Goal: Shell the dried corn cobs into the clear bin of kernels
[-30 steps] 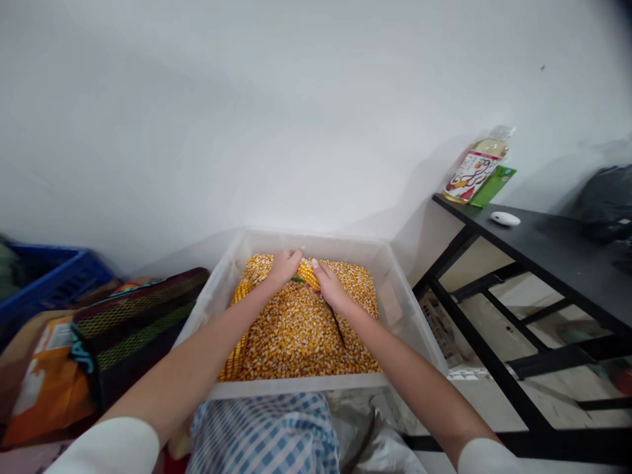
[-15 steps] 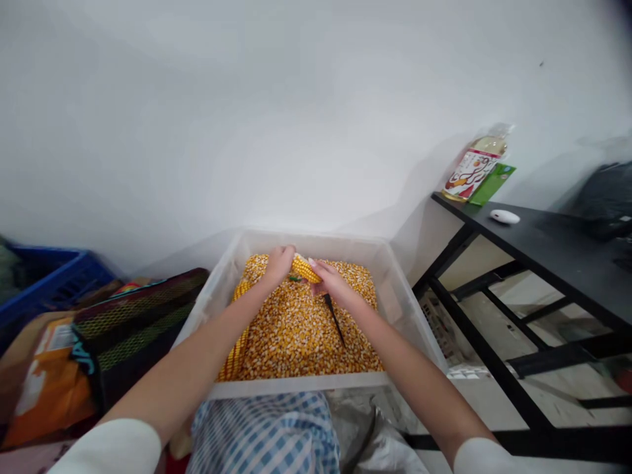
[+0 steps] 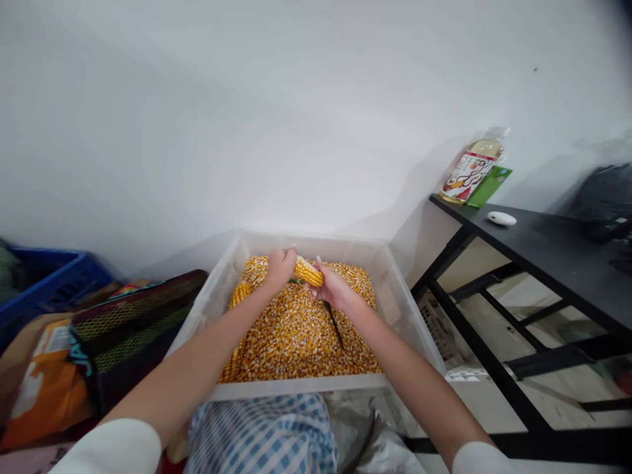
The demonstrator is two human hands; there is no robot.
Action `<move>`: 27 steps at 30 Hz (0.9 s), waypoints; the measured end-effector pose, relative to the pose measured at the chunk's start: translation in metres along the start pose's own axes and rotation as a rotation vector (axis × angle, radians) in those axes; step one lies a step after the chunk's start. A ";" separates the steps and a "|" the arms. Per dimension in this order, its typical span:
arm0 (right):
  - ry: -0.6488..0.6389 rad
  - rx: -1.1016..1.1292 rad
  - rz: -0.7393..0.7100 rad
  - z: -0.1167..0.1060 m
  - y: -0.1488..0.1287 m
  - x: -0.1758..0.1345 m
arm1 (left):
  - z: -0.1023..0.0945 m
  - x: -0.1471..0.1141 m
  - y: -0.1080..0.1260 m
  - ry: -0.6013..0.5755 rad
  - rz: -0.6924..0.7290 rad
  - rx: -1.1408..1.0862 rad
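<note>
Over a translucent plastic bin (image 3: 395, 306) full of loose corn kernels (image 3: 291, 342), an ear of corn (image 3: 309, 271) is held between both hands. My left hand (image 3: 282, 266) is closed round its far left end, which looks pale. At the right end, my right hand (image 3: 332, 284) supports it from below, fingers curled and thumb raised beside it. Under the right hand, a thin black pointed tool (image 3: 334, 324) lies over the kernels; whether the hand touches it I cannot tell. More ears of corn (image 3: 234, 359) rest along the bin's left side, partly behind my left forearm.
At right stands a black table (image 3: 557, 250) bearing a bottle (image 3: 471, 168), a green box (image 3: 488, 186) and a small white object (image 3: 501, 218). On the left are a blue crate (image 3: 54, 276) and a dark mesh bag (image 3: 138, 329). A checked cloth (image 3: 266, 434) lies in front.
My right thumb has lifted off the ear of corn, and more of the ear now shows between the hands. The view has shifted slightly.
</note>
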State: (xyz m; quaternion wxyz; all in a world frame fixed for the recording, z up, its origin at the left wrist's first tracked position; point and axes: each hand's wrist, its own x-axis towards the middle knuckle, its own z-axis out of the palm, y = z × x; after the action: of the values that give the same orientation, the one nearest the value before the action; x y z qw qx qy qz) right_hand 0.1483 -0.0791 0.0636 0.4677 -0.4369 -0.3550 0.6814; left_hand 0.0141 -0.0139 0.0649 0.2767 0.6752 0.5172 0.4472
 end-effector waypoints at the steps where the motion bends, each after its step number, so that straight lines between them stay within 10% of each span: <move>1: -0.049 0.019 -0.009 0.000 -0.002 -0.001 | -0.001 0.002 -0.002 0.019 -0.036 -0.037; 15: 0.112 0.019 -0.007 0.006 -0.006 -0.004 | -0.004 -0.002 0.007 0.069 0.050 0.029; 27: -0.037 0.019 -0.157 0.004 -0.017 -0.013 | -0.003 0.010 -0.001 0.132 -0.151 -0.153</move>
State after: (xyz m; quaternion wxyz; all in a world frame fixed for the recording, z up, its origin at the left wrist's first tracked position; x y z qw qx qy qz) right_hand 0.1527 -0.0861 0.0835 0.5171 -0.3907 -0.3904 0.6538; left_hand 0.0115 -0.0047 0.0691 0.3258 0.5804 0.5479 0.5068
